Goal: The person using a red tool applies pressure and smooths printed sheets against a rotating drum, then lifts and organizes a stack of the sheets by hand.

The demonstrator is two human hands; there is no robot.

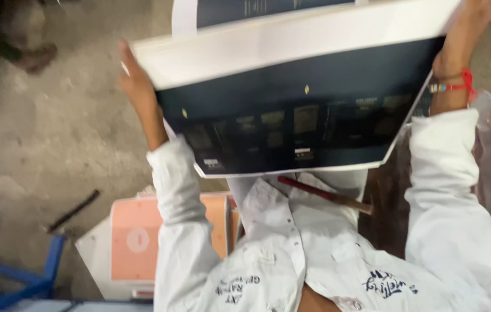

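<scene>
While I am watching remotely, left hand (135, 78) and right hand (465, 34) are gripping the large dark-blue, white-bordered printed card sheet (297, 110), lifting it; setting down flat seems next.

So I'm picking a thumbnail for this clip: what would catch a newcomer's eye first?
The big dark printed sheet with white edges fills the upper middle, held up by the left hand and the right hand, which wears a red wrist thread. Lower left lies a stack of peach-coloured sheets; a reddish stick shows below the sheet.
</scene>
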